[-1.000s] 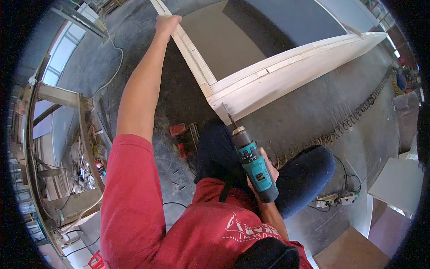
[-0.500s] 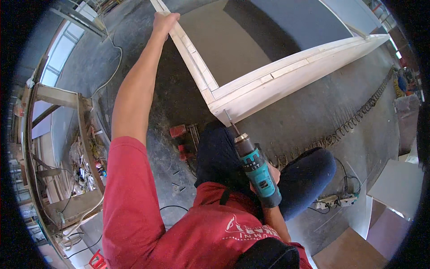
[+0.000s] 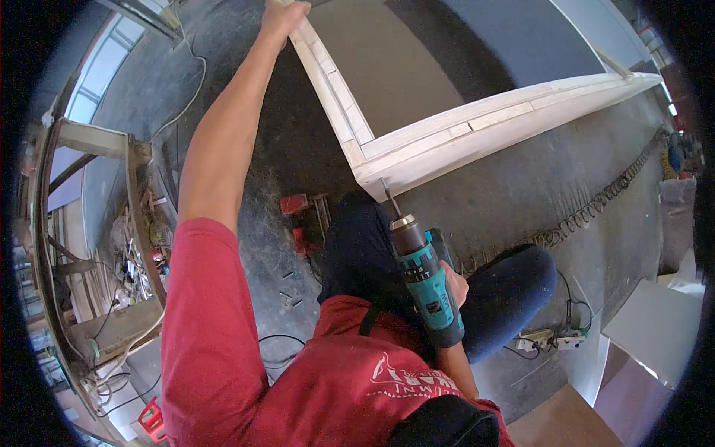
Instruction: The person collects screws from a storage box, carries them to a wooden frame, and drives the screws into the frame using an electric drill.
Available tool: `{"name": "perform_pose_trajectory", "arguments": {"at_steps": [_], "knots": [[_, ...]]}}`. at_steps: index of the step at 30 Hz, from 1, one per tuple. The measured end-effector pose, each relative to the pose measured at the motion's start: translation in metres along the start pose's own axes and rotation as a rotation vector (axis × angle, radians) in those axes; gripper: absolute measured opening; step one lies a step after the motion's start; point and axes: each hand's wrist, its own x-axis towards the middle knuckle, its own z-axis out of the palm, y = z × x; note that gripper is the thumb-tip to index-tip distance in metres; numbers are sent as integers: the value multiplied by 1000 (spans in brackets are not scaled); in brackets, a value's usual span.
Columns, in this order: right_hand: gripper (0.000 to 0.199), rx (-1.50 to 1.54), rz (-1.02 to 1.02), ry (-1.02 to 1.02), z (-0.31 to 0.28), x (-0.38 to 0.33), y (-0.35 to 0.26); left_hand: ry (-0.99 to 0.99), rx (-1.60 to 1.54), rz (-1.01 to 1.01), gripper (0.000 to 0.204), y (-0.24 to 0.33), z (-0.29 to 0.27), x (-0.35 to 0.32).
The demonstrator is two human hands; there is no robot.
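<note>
A pale wooden panel frame point(image 3: 439, 141) slants across the upper part of the view, its near corner in front of my knees. My left hand point(image 3: 287, 21) is closed round the frame's left rail, arm stretched out. In my right hand point(image 3: 456, 286) is a teal and black cordless drill point(image 3: 428, 287), held by its grip and mostly hiding my fingers. The drill points up and away from me. Its thin bit point(image 3: 389, 195) reaches the outer face of the frame near the corner; whether a screw sits at the tip I cannot make out.
A red tool point(image 3: 296, 204) and several small metal pieces point(image 3: 289, 299) lie on the floor to the left. A coiled air hose point(image 3: 573, 220) runs off to the right. Power sockets with cables point(image 3: 551, 340) lie beside my right knee. A wooden rack point(image 3: 141, 216) stands at the left.
The frame's corner sits slightly farther right in view, and its far right end lower. My left hand appears higher and a little to the right. The drill stays at the corner, its angle slightly changed.
</note>
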Motion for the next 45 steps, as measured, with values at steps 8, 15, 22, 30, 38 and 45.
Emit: {"name": "perform_pose_trajectory", "arguments": {"at_steps": [8,15,22,30,38,45], "knots": [[34,-53,-216,38,1,19,-16,51,-83,-59,21,9,-2,-13],[22,10,-229,27,5,19,-14,69,-95,-61,22,9,-5,-12],[23,35,-196,31,5,16,-4,146,-191,-58,20,8,3,-13],[25,-96,-317,68,3,26,-16,36,-95,11,21,0,3,-6],[23,50,-283,30,-3,30,-13,43,-111,-38,22,4,1,-11],[19,-41,-290,74,0,28,-13,62,-123,-51,25,11,5,-12]]}}
